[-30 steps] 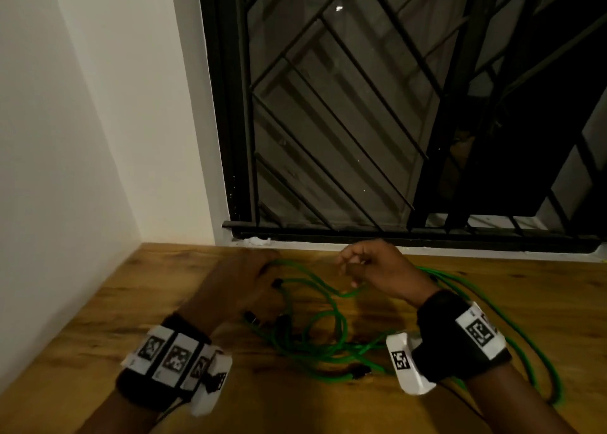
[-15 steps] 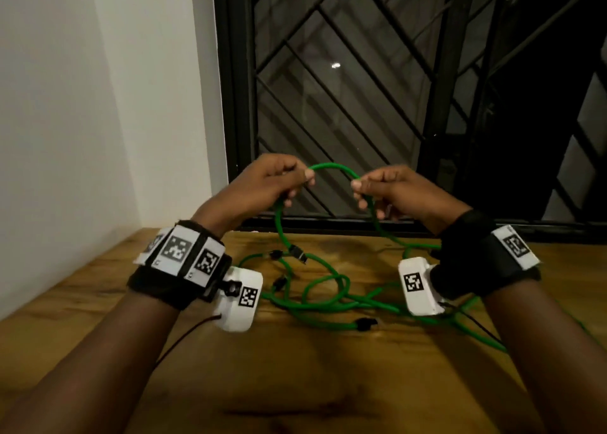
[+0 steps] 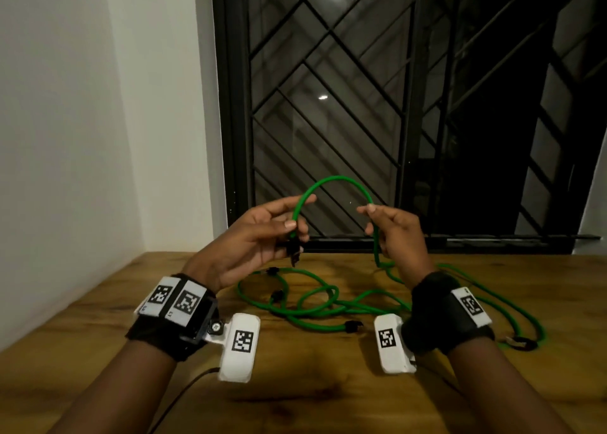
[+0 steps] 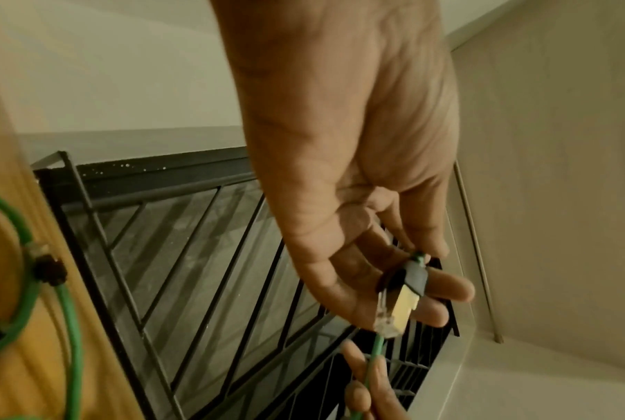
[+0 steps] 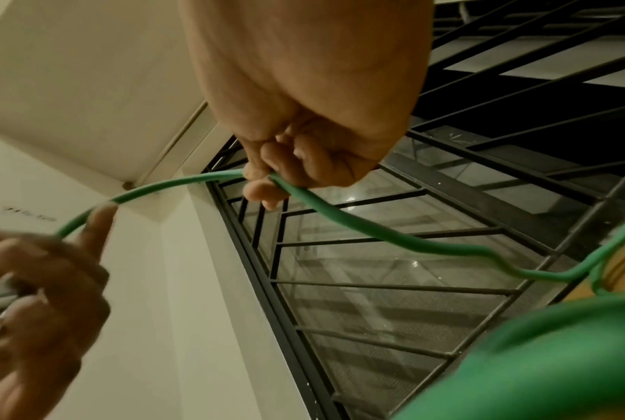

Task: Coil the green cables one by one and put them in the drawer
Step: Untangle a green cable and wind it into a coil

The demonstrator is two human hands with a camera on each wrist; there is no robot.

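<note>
A green cable point(image 3: 335, 181) arches between my two raised hands above the wooden table point(image 3: 98, 328). My left hand point(image 3: 279, 226) pinches it just above its black-booted plug point(image 3: 293, 248), which lies across the fingers point(image 4: 447, 287) in the left wrist view, where the plug point(image 4: 398, 302) shows a clear tip. My right hand point(image 3: 382, 223) grips the cable a hand's width along; the fingers curl round the cable point(image 5: 343, 218). From there it drops into a tangle of green cables point(image 3: 315, 305) on the table. No drawer is in view.
A dark window with a black metal grille point(image 3: 345, 88) fills the wall behind the table. A white wall point(image 3: 65, 137) closes the left side. More green loops and a plug point(image 3: 520, 343) lie at the table's right.
Both hands rose from the table with one cable end, then drew apart, so the arch between them is wider. The left hand now holds the cable by the plug end.
</note>
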